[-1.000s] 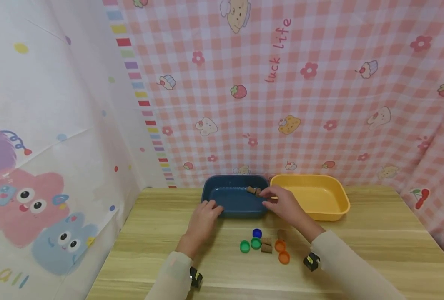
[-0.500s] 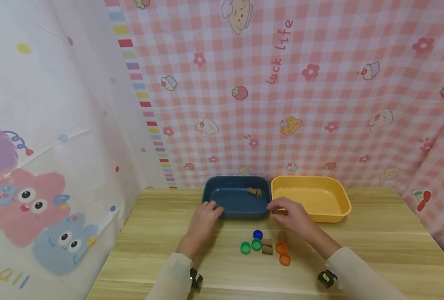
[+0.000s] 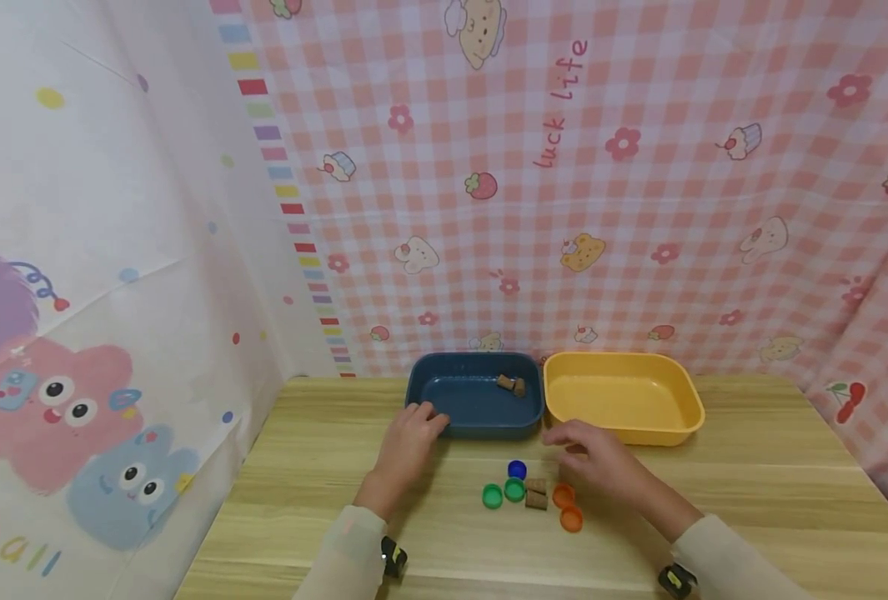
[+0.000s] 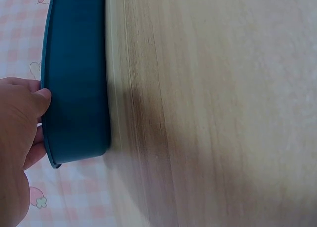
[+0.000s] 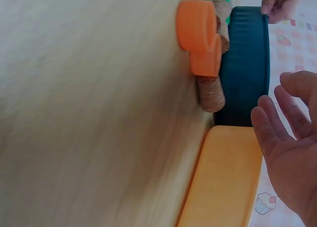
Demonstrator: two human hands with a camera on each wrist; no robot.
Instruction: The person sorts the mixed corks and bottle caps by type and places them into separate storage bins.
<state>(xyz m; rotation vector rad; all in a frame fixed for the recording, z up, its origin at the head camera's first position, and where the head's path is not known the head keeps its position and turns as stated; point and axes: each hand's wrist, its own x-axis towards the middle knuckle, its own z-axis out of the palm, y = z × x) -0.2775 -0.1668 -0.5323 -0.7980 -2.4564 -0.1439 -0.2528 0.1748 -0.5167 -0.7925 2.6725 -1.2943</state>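
While your left hand (image 3: 411, 429) pinches the rim of the blue tray (image 3: 466, 406) at its near left corner, thumb outside and fingers over the edge, your right hand (image 3: 594, 452) hovers off the tray's near right corner, its fingers loosely spread and grasping nothing. Two corks (image 3: 505, 382) lie inside the blue tray, toward its far right corner. On the table (image 3: 338, 454) in front of the tray's right half, you have two more corks (image 3: 537, 500) side by side, a pair of green caps (image 3: 492, 497) and a blue cap (image 3: 517, 471), the last closest to the tray. Two orange caps (image 3: 572, 519) and a lone cork (image 5: 211, 94), the latter visible from your right wrist, sit off its near right corner. Just right of the blue tray stands a yellow tray (image 3: 624, 407)
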